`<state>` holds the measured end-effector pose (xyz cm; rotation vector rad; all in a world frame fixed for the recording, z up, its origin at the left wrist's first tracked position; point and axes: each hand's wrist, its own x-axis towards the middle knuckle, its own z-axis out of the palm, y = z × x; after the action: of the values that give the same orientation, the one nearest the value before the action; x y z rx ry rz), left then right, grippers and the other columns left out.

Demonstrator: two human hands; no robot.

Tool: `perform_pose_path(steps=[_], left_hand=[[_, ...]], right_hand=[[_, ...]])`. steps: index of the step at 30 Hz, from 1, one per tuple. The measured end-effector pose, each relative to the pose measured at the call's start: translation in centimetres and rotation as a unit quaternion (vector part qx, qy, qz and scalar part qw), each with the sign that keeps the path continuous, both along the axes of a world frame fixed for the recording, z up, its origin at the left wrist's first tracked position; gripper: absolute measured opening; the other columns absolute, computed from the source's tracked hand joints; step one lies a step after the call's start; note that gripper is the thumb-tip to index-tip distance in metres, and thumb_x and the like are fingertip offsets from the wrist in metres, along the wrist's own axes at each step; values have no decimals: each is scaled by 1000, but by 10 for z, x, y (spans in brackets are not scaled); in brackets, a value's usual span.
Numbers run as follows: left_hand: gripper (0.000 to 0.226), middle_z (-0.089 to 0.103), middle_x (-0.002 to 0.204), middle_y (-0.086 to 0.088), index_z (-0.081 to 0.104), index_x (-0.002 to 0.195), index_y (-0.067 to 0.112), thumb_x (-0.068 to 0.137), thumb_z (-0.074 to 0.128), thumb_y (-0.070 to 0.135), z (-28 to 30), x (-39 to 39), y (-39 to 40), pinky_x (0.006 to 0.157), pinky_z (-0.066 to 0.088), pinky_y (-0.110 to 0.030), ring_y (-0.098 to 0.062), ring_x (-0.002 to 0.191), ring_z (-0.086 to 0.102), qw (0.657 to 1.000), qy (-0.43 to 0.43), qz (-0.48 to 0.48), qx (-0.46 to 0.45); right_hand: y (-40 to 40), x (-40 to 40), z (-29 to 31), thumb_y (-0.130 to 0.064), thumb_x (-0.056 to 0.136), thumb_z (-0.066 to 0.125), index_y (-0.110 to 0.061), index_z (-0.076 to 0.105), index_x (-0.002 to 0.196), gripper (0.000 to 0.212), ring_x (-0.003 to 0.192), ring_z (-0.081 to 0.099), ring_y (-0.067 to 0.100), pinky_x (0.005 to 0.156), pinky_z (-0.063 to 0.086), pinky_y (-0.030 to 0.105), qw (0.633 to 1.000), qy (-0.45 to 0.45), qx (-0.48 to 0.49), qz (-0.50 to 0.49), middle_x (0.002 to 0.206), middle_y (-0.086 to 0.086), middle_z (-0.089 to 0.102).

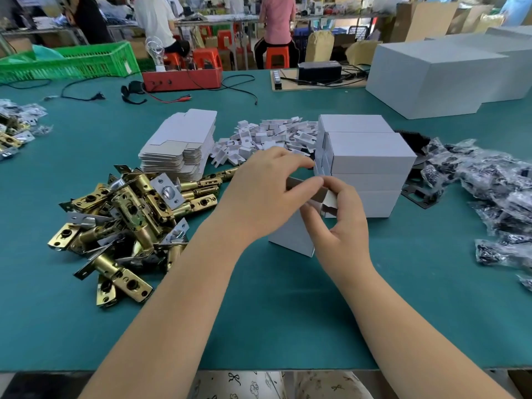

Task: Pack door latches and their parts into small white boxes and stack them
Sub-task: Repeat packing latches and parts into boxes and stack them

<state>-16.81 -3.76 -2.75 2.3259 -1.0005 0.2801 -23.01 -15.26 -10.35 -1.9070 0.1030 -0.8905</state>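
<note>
Head view showed a small white cardboard box (293, 237) standing upright on the green table mat (259, 312), its open top flaps between both hands. Left hand (259, 197) pinched one flap from above; right hand (342, 223) gripped the opposite flap. Stacked white boxes (365, 165) stood just behind, brass door latches (123, 220) lay piled left.

Both forearms extended over small white box (290, 237), left hand (259, 197) and right hand (342, 223) fingers curled, pinching its top flaps
</note>
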Motion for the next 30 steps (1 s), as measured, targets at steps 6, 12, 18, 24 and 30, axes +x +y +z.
perform_pose_path(steps=[6,12,18,24,30], left_hand=[[38,61,115,22,64,119,31,84,53,41,-31,4,16,87,39,-11,6,110,53,968,177,-8,-180],[65,48,118,23,50,126,32,70,82,42,-50,1,12,90,29,1,16,112,41,979,127,-23,-159],[53,49,110,10,54,116,18,73,84,26,-66,-7,-1,90,27,0,13,103,43,974,34,26,-223],[23,58,94,2,66,88,10,91,55,29,-64,-6,0,82,33,-4,7,93,49,964,-5,19,-264],[33,57,92,2,68,84,5,93,46,28,-63,-4,-1,77,33,-3,8,89,50,962,7,22,-271]], right_hand=[[-3,-2,5,-26,78,55,-42,50,109,35,96,57,3,88,45,23,991,31,114,60,112,-19,59],[-8,-1,5,-27,84,46,-29,55,114,31,103,57,0,86,41,13,991,-34,120,55,113,-14,62],[-72,7,21,-12,83,47,-26,55,89,17,79,51,15,70,44,22,942,-75,262,-196,89,-2,56],[-152,8,3,-10,85,50,-16,64,112,31,105,56,28,89,44,35,922,247,34,-297,110,7,65],[-159,12,-10,-35,90,61,-18,59,129,42,123,38,43,99,38,45,844,425,-128,-303,132,23,47]])
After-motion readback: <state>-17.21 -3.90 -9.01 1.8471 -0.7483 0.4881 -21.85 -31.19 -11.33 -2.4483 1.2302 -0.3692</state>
